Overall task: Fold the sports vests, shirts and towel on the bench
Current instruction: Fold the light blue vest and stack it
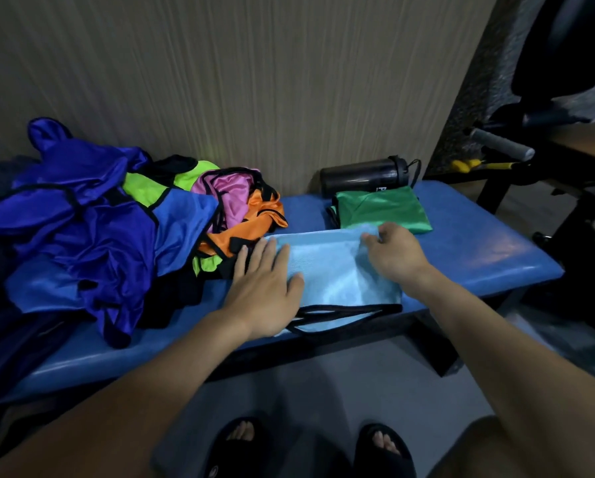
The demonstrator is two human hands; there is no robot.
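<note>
Clearly the fold wanted one hand as an anchor and the other to carry cloth over, and that was how the person stood to it. The left hand (pixel 266 284) lay flat, fingers spread and straight, pressing the near-left part of the light blue vest (pixel 337 270) into the blue bench (pixel 489 250) at the centre of the frame. The right hand (pixel 392 251) pinched the vest's far edge, fingers curled over it, just below the folded green vest (pixel 382 208) at right of centre. To do it well, I judged, the pinched edge should travel low and square toward the black-trimmed straps (pixel 344 310) at the bench's front lip, the flat palm staying put so the slippery cloth would not skate. The unfolded heap (pixel 92 219) sat in the left half, touching the left fingertips' side.
</note>
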